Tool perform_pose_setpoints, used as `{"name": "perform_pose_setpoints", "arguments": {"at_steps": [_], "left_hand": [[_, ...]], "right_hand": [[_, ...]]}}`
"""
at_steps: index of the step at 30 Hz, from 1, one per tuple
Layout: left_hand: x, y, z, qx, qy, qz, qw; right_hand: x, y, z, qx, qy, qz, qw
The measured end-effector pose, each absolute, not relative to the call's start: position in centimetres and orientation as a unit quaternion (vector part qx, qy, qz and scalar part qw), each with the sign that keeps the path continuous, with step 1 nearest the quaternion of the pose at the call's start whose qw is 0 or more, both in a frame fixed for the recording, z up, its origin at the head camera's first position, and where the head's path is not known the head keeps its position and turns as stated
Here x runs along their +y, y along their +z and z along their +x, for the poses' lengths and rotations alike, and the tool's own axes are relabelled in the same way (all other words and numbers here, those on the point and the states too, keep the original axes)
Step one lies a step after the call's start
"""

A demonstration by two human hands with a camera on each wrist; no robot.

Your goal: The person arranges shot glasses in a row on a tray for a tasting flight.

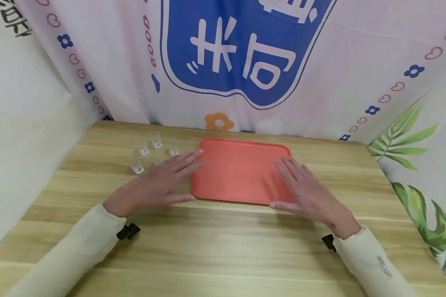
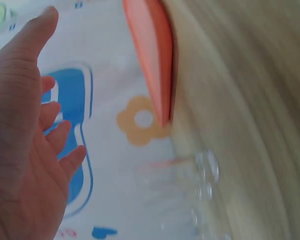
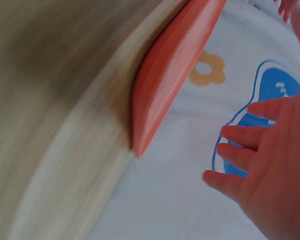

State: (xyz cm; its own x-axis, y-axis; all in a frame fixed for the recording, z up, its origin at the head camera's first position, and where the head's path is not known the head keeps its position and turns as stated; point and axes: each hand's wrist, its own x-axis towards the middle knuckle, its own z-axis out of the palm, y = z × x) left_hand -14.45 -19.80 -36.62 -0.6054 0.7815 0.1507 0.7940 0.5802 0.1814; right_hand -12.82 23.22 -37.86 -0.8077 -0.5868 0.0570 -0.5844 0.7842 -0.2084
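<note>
A red-orange rectangular tray (image 1: pixel 241 173) lies flat on the wooden table. My left hand (image 1: pixel 160 179) is at its left side, fingers extended and thumb apart; whether the fingertips touch the rim cannot be made out. On the opposite side my right hand (image 1: pixel 308 192) spreads its straight fingers over the tray's right edge. In the left wrist view the left hand (image 2: pixel 30 150) holds nothing, and the tray (image 2: pixel 152 55) stands off from it. The right wrist view shows the right hand (image 3: pixel 270 150) likewise holding nothing beside the tray (image 3: pixel 177 75).
Several small clear cups (image 1: pixel 155 140) stand on the table left of the tray, one partly hidden by the left hand. Behind the wooden table (image 1: pixel 215 243) hangs a printed cloth (image 1: pixel 319 82). A white wall (image 1: pixel 26 123) is at the left, leaf-patterned fabric (image 1: pixel 423 177) at the right.
</note>
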Motion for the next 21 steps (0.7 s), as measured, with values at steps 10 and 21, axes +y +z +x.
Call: {"name": "perform_pose_setpoints", "arguments": {"at_steps": [10, 21], "left_hand": [[-23.7, -35.6, -15.5, -0.922, -0.145, -0.348, 0.086], [-27.7, -35.8, -16.2, -0.945, -0.213, -0.218, 0.12]], "right_hand": [[25.8, -38.3, -13.1, 0.96, -0.169, -0.192, 0.117], [27.0, -39.3, -13.9, 0.943, -0.233, -0.166, 0.169]]}}
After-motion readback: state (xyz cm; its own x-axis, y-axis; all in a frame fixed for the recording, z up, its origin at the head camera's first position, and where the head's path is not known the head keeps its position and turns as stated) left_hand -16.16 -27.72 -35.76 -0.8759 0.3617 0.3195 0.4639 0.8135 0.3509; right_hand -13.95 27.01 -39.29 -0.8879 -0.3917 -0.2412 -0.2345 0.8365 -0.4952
